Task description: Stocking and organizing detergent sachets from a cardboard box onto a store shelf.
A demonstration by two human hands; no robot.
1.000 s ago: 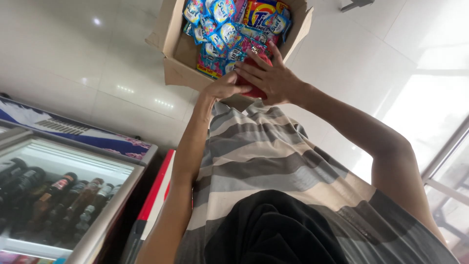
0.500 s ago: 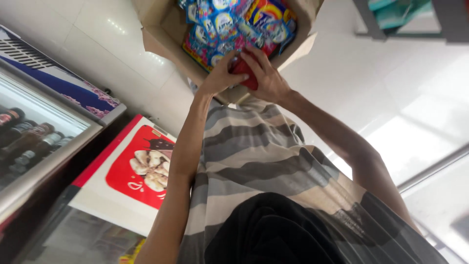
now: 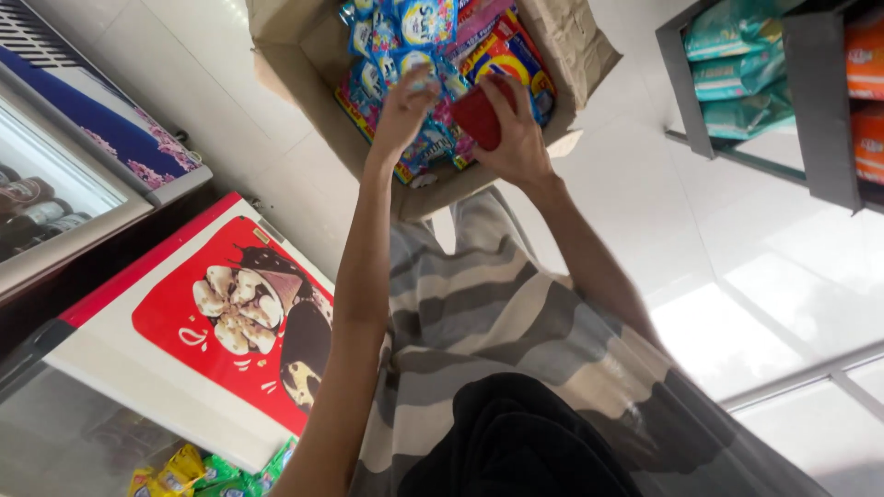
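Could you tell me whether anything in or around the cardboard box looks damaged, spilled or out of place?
Nothing is spilled. The cardboard box has creased, bent flaps, and the sachets inside lie jumbled rather than stacked. The right hand holds a red packet over them; the left hand reaches in beside it.

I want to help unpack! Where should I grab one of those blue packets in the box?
Probably pinch a blue packet by its upper edge, coming from the open top of the cardboard box: packets sit tightly side by side, so only their edges are free. The left hand reaches in that way.

Red pack (image 3: pixel 479 115); blue sachets (image 3: pixel 419 23); brown box (image 3: pixel 304 64); grey-striped shirt (image 3: pixel 488 313).
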